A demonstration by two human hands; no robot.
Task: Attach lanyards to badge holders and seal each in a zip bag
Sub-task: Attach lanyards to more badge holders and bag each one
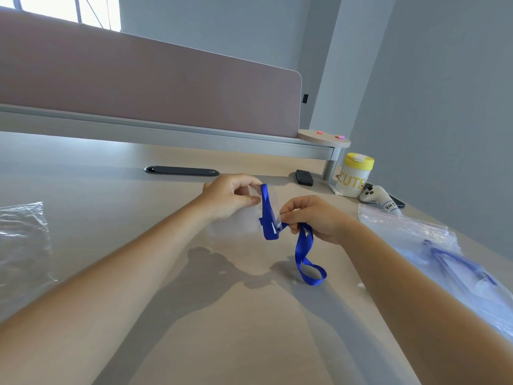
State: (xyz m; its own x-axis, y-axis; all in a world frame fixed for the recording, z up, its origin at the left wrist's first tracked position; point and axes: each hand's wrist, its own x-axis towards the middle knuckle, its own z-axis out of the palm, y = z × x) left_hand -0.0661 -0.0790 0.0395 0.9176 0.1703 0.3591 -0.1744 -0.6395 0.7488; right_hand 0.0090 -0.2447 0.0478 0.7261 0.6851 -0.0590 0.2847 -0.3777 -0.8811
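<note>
Above the middle of the desk, my left hand (pixel 230 197) pinches a clear badge holder (pixel 240 222) by its upper edge. A blue lanyard (pixel 304 252) runs across the holder's right side, and its loop hangs down to the desk. My right hand (pixel 315 218) pinches the lanyard's clip end at the holder's lower right corner. A zip bag (pixel 433 245) lies at the right with a blue lanyard inside it. Another clear plastic bag (pixel 22 237) lies at the left edge.
A beige desk (pixel 194 315) runs back to a pink divider panel (pixel 138 87). A black cable slot (pixel 181 170) sits behind my hands. At the back right stand a yellow-lidded tub (pixel 354 175), a small black box (pixel 304 177) and a white controller (pixel 379 197).
</note>
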